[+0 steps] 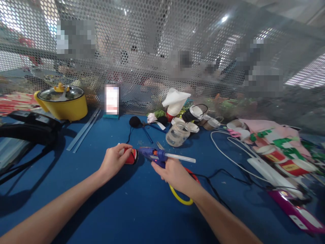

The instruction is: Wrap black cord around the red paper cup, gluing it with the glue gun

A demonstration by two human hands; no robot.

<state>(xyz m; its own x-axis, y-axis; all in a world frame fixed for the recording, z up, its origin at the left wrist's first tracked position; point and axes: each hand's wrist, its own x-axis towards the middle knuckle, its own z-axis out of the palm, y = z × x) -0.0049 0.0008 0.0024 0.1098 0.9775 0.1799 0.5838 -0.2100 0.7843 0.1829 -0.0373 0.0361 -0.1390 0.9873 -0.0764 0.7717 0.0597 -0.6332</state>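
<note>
Black yarn at 1 end of a red cup, hot-glue gun close by

Nearest, a yellow and red loop (187,202) lies beneath the right wrist. The right hand (175,171) grasps a purple glue gun (153,154), its fingers wrapped round the handle and a translucent glue stick (181,157) jutting from the rear. Across from it, the left hand (115,158) pinches a small red cup (129,158), tipped on its side at the middle of the blue table (109,206). The nozzle points at the cup's dark end; whether they touch, I cannot tell.

Work on the cup looks early: a black band shows at the end facing the gun, while much of the visible wall is bare red. Uncovered, by my reading, is most of that wall; the side under the fingers is hidden.

Beyond, a black strand leads up to a yarn ball (135,121), with plenty left on it. Farther back, past a clear jar (177,134), a black-sided cup (190,114) with a handle appears much further along. A perforated screen (142,84) closes the far side.
</note>
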